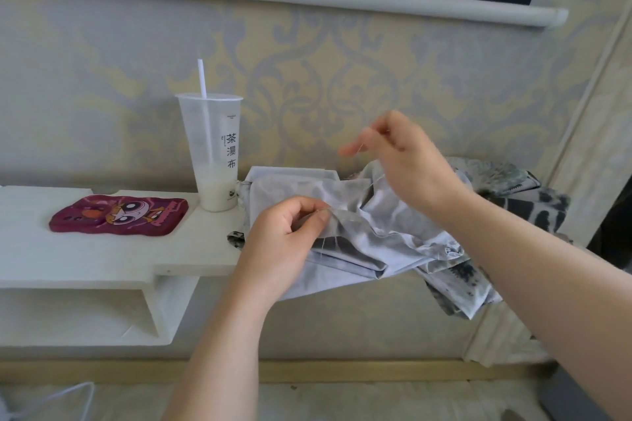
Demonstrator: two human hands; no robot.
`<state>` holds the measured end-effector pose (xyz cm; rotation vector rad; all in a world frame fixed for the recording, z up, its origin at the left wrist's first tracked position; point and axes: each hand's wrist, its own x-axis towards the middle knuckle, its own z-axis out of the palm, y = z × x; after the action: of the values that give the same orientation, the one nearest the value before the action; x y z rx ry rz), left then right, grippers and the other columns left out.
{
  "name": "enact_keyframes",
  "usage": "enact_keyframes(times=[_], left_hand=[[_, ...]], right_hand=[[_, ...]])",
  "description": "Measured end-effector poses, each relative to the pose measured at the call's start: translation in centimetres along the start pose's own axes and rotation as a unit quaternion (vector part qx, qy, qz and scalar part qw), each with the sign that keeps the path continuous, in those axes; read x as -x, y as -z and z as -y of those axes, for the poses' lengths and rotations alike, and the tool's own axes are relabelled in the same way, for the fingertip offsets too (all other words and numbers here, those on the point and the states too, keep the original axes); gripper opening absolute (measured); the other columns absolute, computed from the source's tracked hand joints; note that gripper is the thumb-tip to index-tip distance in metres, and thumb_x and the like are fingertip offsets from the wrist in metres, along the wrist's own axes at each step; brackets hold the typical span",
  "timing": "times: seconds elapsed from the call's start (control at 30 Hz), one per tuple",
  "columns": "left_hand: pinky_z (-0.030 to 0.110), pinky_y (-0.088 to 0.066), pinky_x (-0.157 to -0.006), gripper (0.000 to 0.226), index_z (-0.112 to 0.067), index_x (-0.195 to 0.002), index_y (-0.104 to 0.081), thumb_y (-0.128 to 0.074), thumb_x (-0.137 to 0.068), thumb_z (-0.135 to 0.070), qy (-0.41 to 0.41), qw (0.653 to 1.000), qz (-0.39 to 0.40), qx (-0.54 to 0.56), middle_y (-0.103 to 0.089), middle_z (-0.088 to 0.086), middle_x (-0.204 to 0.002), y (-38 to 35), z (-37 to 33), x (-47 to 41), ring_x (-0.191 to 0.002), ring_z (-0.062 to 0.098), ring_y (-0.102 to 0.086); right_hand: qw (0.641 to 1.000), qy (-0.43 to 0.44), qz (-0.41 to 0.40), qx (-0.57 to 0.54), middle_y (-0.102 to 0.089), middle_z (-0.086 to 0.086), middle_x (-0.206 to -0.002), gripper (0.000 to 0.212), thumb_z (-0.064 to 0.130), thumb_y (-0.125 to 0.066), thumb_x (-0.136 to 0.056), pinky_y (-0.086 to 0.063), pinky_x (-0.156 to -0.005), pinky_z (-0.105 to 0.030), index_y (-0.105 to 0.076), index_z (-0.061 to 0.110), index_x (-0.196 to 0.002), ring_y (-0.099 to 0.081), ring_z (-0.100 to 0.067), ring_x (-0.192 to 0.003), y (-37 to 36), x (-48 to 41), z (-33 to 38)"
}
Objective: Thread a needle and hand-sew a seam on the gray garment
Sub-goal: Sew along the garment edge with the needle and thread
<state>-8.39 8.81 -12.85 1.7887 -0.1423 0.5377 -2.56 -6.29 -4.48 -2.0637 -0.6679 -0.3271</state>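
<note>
The gray garment (369,232) lies crumpled over the right end of a white shelf (113,249), part of it hanging off the front edge. My left hand (290,232) pinches a fold of the garment between thumb and fingers. My right hand (400,161) is raised above the cloth, its thumb and fingers pinched together on a thin thread (378,167) that runs down toward the fabric. The needle itself is too small to make out.
A tall clear plastic cup (213,154) with a white straw and a little milky drink stands on the shelf left of the garment. A dark red phone case (119,215) with a cartoon face lies further left. Patterned wallpaper is behind.
</note>
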Motion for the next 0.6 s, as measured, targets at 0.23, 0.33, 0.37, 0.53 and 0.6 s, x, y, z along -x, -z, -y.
enact_keyframes(times=[0.23,0.33,0.37,0.53,0.6], left_hand=[[0.014,-0.046,-0.071,0.013,-0.027,-0.084,-0.068,-0.059,-0.091,-0.021,0.014,1.000,0.022,0.001,-0.069,-0.011,-0.076,0.2,0.3,-0.1,-0.075,0.001,-0.062],[0.013,-0.047,-0.073,0.013,-0.025,-0.086,-0.069,-0.059,-0.092,-0.020,0.017,0.999,0.028,-0.002,-0.071,-0.013,-0.079,0.2,0.2,0.0,-0.079,0.000,-0.064],[0.013,-0.047,-0.075,0.013,-0.024,-0.086,-0.070,-0.059,-0.092,-0.019,0.017,0.999,0.030,-0.003,-0.072,-0.013,-0.081,0.2,0.2,0.0,-0.081,0.000,-0.064],[0.009,-0.045,-0.073,0.014,-0.026,-0.086,-0.070,-0.059,-0.092,-0.022,0.025,0.999,0.034,-0.019,-0.071,-0.016,-0.084,0.3,0.2,0.0,-0.082,-0.003,-0.063],[0.007,-0.043,-0.070,0.013,-0.026,-0.086,-0.070,-0.059,-0.092,-0.022,0.029,0.999,0.034,-0.024,-0.071,-0.017,-0.083,0.4,0.2,0.0,-0.080,-0.004,-0.062]], right_hand=[[0.959,-0.061,0.253,0.110,-0.064,0.004,-0.067,0.018,0.024,-0.043,-0.099,-0.041,-0.077,-0.030,-0.052,0.016,-0.086,-0.053,-0.012,-0.069,1.1,0.2,0.0],[0.906,-0.189,0.254,-0.282,-0.039,-0.002,-0.046,0.025,0.016,-0.035,-0.100,-0.049,-0.056,-0.026,-0.046,0.010,-0.079,-0.055,-0.017,-0.051,1.6,0.4,0.5],[0.868,-0.206,0.231,-0.387,-0.035,0.000,-0.043,0.028,0.016,-0.032,-0.101,-0.053,-0.057,-0.026,-0.045,0.010,-0.076,-0.062,-0.019,-0.055,1.5,0.3,0.6],[0.894,-0.114,-0.049,-0.430,-0.038,0.005,-0.041,0.022,0.015,-0.036,-0.102,-0.044,-0.098,-0.039,-0.047,0.013,-0.083,-0.066,-0.017,-0.103,0.8,-1.0,-0.6],[0.948,-0.061,-0.134,-0.282,-0.045,0.007,-0.043,0.018,0.017,-0.040,-0.101,-0.043,-0.093,-0.029,-0.049,0.015,-0.085,-0.066,-0.015,-0.099,0.9,-1.1,-1.5]])
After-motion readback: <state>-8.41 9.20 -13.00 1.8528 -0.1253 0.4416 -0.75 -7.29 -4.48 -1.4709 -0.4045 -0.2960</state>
